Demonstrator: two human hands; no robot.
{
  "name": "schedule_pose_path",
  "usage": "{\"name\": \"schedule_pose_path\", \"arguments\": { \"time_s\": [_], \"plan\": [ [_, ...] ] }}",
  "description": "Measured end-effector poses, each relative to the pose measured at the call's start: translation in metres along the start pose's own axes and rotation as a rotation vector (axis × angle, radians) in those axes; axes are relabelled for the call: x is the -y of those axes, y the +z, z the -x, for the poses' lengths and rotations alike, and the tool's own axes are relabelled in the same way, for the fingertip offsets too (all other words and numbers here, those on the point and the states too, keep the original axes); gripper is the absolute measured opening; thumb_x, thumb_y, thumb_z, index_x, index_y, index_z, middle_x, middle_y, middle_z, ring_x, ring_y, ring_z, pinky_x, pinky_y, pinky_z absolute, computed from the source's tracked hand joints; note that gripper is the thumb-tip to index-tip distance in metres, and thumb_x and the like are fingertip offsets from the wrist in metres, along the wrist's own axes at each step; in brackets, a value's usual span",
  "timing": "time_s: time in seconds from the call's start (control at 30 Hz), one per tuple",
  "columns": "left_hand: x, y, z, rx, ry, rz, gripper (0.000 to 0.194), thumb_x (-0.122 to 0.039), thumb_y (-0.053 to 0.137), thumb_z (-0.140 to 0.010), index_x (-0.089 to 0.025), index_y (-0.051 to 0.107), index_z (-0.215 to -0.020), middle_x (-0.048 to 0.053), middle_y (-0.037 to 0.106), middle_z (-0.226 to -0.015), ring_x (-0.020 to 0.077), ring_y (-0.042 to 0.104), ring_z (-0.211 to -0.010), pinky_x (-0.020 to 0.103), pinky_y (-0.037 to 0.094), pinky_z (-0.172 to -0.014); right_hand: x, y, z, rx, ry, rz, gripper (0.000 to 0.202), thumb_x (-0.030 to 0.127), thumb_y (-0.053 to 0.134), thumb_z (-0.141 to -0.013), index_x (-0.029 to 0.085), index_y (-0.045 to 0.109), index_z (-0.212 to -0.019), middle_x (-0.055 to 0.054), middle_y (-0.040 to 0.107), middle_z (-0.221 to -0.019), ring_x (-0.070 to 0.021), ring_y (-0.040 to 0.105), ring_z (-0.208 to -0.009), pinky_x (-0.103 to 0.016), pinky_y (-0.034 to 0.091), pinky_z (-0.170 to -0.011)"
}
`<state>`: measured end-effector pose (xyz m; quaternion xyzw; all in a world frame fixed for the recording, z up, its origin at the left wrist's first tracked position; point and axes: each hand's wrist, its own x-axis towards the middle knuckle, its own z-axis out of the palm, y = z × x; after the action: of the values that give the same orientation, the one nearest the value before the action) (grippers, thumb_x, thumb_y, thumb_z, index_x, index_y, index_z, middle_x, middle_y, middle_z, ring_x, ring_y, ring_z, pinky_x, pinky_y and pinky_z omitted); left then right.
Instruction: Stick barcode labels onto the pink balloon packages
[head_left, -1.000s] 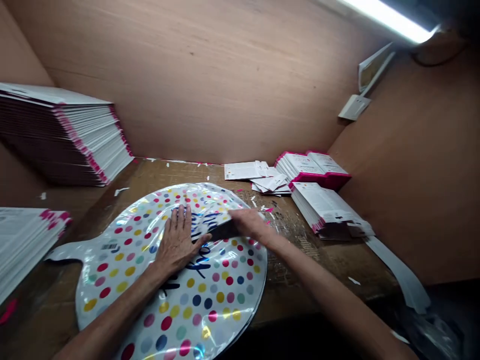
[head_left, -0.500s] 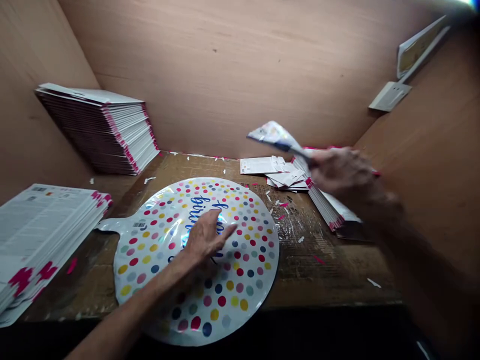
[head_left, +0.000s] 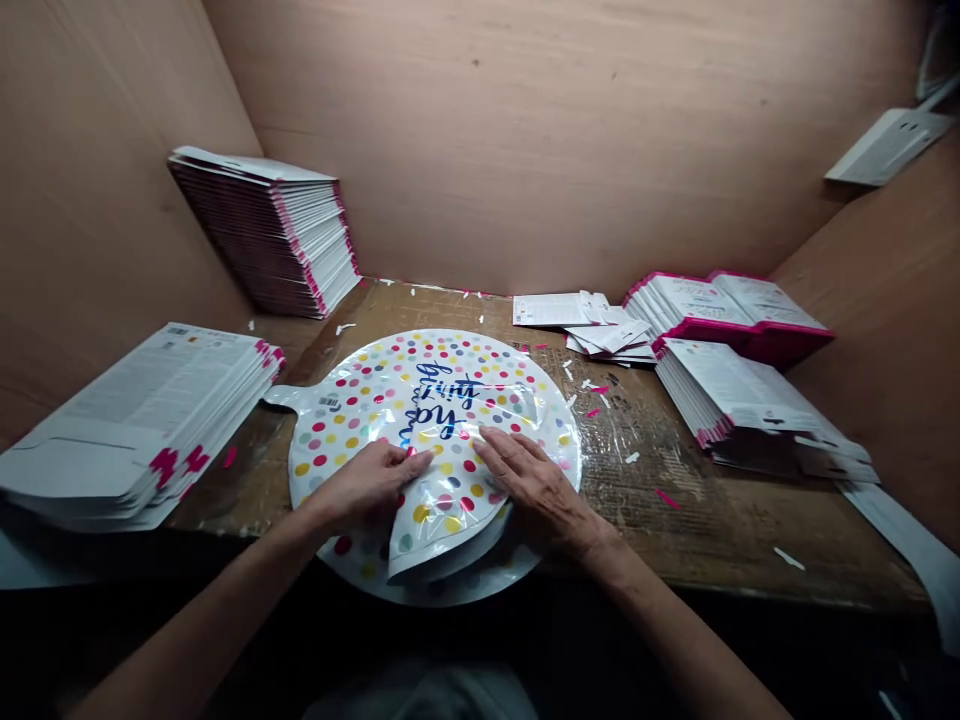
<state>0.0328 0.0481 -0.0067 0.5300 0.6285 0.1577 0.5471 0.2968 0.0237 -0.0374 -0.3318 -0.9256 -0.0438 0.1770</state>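
Balloon (head_left: pixel 345 425), round and polka-dotted, lies flat on the brown surface (head_left: pixel 622 530), its neck pointing to 9 o'clock; how many layers are in it, I cannot tell. A barcode is printed near the neck, and blue lettering runs over the middle. On top, toward 6 o'clock, is 1 folded dotted piece (head_left: pixel 439 510) with 2 curved edges showing at its lower side.

Both hands, 2 in all, are at this piece. The left hand (head_left: pixel 371 478), at its 9 o'clock side, has thumb and bent fingers closed on its edge. The right hand (head_left: pixel 534 488), at its 3 o'clock side, lies with fingers stretched and laid over it, gripping nothing that shows; its thumb is hidden.

Around the balloon are printed card stacks. At 10 o'clock stands 1 tall stack (head_left: pixel 311 235) with pink-marked edges; at 9 o'clock, 1 fanned stack (head_left: pixel 142 410). At 2 o'clock are 2 pink-edged piles (head_left: pixel 709 300) side by side, with 1 leaning stack (head_left: pixel 750 385) nearer the person. At 1 o'clock lie some loose cards (head_left: pixel 607 332), overlapping, too mixed to count. White and pink scraps dot the surface, among them 1 long pink scrap (head_left: pixel 667 498) at 3 o'clock. High at 2 o'clock, 1 white box (head_left: pixel 890 147) is on the wall.
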Motion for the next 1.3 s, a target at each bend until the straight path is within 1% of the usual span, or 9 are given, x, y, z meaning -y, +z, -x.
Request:
{"name": "schedule_pose_path", "arguments": {
  "time_s": [0.07,0.13,0.2,0.3,0.6,0.77,0.97,1.13,1.3],
  "plan": [
    [0.009,0.000,0.004,-0.325,0.187,-0.384,0.041,-0.053,0.057,-0.082,-0.016,0.070,-0.094,0.007,0.072,-0.072,0.0280,0.069,-0.072,0.039,0.054,-0.071,-0.002,0.009,-0.001,0.006,-0.008,0.015,0.043,0.010,0.043,-0.093,0.010,0.047,-0.136,-0.021,0.050,-0.140,-0.0277,0.045,-0.134,-0.048,0.041,-0.106],
    [0.020,0.003,0.002,-0.468,0.519,-0.589,0.036,-0.031,0.046,-0.089,-0.017,0.064,-0.117,0.011,0.073,-0.105,0.0280,0.066,-0.100,0.042,0.051,-0.090,0.000,0.013,-0.003,0.031,-0.027,-0.002,0.038,0.013,0.044,-0.095,0.013,0.050,-0.133,-0.018,0.054,-0.137,-0.0265,0.050,-0.128,-0.046,0.043,-0.103],
    [0.032,0.004,-0.003,-0.370,0.789,-0.683,0.046,-0.011,0.039,-0.085,-0.016,0.060,-0.126,0.010,0.065,-0.127,0.0253,0.056,-0.120,0.043,0.044,-0.104,0.001,0.010,-0.006,0.088,-0.049,-0.031,0.039,0.015,0.047,-0.094,0.015,0.049,-0.133,-0.017,0.054,-0.136,-0.0257,0.053,-0.125,-0.044,0.045,-0.101],
    [0.046,0.000,-0.014,-0.226,0.881,-0.770,0.051,-0.004,0.039,-0.082,-0.014,0.059,-0.128,0.010,0.063,-0.131,0.0254,0.050,-0.125,0.044,0.041,-0.107,-0.006,0.002,-0.014,0.203,-0.051,-0.097,0.041,0.017,0.051,-0.091,0.017,0.051,-0.131,-0.014,0.057,-0.133,-0.0235,0.055,-0.121,-0.040,0.045,-0.100],
    [0.034,-0.020,-0.023,-0.141,0.807,-0.822,0.068,-0.003,0.048,-0.068,-0.018,0.055,-0.134,0.008,0.060,-0.136,0.0291,0.048,-0.128,0.044,0.038,-0.107,-0.028,0.009,-0.030,0.230,0.055,-0.241,0.042,0.021,0.051,-0.085,0.020,0.059,-0.126,-0.010,0.059,-0.133,-0.0232,0.060,-0.114,-0.032,0.046,-0.094],
    [0.017,-0.024,-0.034,-0.212,0.552,-0.508,0.024,-0.031,0.054,-0.081,-0.021,0.073,-0.092,0.004,0.073,-0.092,0.0239,0.065,-0.092,0.031,0.048,-0.081,-0.045,0.022,-0.057,0.169,0.556,-0.318,0.026,0.021,0.046,-0.085,0.023,0.071,-0.092,-0.001,0.073,-0.086,-0.0176,0.066,-0.079,-0.024,0.045,-0.069],
    [0.001,-0.013,-0.059,-0.479,0.199,-0.385,0.025,-0.039,0.055,-0.081,-0.017,0.067,-0.084,0.004,0.071,-0.071,0.0235,0.066,-0.073,0.031,0.044,-0.066,-0.045,0.034,-0.081,0.101,0.891,-0.104,0.031,0.035,0.045,-0.093,0.012,0.067,-0.091,-0.012,0.068,-0.082,-0.0250,0.063,-0.078,-0.031,0.043,-0.069],
    [-0.004,-0.010,-0.073,-0.520,0.067,-0.342,0.024,-0.031,0.062,-0.074,-0.015,0.068,-0.090,0.005,0.073,-0.071,0.0239,0.068,-0.075,0.029,0.044,-0.062,0.000,0.036,-0.097,-0.032,0.478,0.153,0.034,0.024,0.051,-0.090,0.011,0.057,-0.121,-0.018,0.060,-0.120,-0.0282,0.055,-0.107,-0.040,0.040,-0.094],
    [-0.009,-0.015,-0.065,-0.474,0.104,-0.346,0.029,-0.037,0.058,-0.079,-0.015,0.071,-0.093,0.001,0.067,-0.054,0.0197,0.065,-0.054,0.026,0.047,-0.054,0.022,0.049,-0.131,0.273,0.296,0.169,0.023,0.007,0.044,-0.089,0.006,0.063,-0.102,-0.017,0.064,-0.097,-0.0269,0.057,-0.089,-0.039,0.045,-0.080]
  ]
}}
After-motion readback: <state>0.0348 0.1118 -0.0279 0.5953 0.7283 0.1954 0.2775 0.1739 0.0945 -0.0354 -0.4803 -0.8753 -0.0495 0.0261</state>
